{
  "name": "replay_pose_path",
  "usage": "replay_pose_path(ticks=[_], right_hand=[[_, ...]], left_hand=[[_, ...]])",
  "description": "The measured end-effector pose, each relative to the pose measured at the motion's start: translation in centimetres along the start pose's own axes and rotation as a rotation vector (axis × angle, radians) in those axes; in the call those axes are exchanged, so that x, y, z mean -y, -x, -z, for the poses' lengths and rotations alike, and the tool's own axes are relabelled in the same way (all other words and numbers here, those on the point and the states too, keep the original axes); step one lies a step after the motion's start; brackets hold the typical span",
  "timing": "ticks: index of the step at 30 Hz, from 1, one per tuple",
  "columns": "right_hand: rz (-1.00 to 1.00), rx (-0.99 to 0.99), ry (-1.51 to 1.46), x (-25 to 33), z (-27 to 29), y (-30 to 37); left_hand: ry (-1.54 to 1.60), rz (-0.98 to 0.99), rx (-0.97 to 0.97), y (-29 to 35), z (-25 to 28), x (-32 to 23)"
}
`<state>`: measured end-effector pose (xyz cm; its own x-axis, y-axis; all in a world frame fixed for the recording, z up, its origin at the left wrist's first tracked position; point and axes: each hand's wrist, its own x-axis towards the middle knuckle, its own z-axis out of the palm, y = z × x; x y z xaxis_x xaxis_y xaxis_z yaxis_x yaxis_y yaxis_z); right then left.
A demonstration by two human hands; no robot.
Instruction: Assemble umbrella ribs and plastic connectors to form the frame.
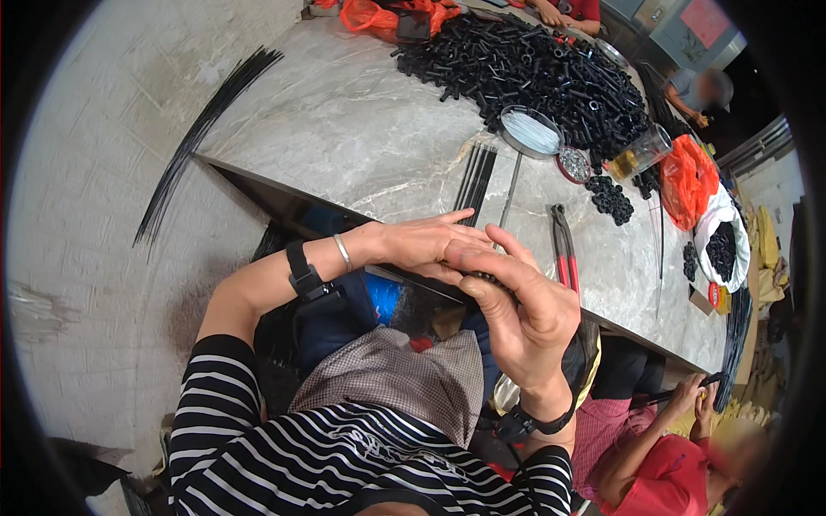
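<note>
I have both bare hands together over the near edge of the grey marbled table [344, 129]. Right hand [535, 305]: thumb and fingers close together, pinching a small dark ribbed piece [487, 278], most of it covered by the fingers. So the piece sits in the right grip, just beside the left fingertips. Left hand [417, 244]: reaches across from the left, back up, fingers mostly straight, the far ones behind the right hand. I can't tell if it holds anything.

Just beyond the left hand, I see a row of thin black rods [478, 179] flat on the table, near ends hidden by the hand; can't tell if they touch. Single thin grey rod [514, 185] to their right. Pliers [568, 258] with red handles lie right of the hands, clear of them.

Farther back: round tray [545, 153] of pale sticks, small red-rimmed dish [563, 175] of shiny bits, heap of small black rings [611, 203], big pile of black tubes [533, 64]. Co-worker in red [662, 477] at lower right, hands on a dark tool-like item.
</note>
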<state>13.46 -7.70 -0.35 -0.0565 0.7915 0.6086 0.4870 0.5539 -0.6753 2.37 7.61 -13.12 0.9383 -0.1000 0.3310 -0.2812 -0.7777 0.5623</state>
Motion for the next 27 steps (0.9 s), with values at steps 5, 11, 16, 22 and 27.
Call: replay_pose_path(ticks=[5,11,16,22,27], right_hand=[[0.032,-0.01,0.03,-0.6,0.0,-0.4],[0.045,-0.005,0.102,-0.3,-0.1,-0.6],[0.123,0.114,0.141,-1.1,0.2,-1.0],[-0.389,-0.117,-0.396,-6.8,2.9,-2.4],[-0.447,-0.129,0.392,-18.6,3.0,-2.5]], left_hand=[[0.255,0.008,-0.291,-0.6,2.9,-5.3],[0.384,0.088,-0.409,-0.3,4.3,-10.0],[0.261,0.06,-0.464,0.0,4.8,-9.7],[0.46,0.038,-0.394,-0.3,5.1,-9.5],[0.463,-0.003,-0.354,-0.8,5.2,-9.2]])
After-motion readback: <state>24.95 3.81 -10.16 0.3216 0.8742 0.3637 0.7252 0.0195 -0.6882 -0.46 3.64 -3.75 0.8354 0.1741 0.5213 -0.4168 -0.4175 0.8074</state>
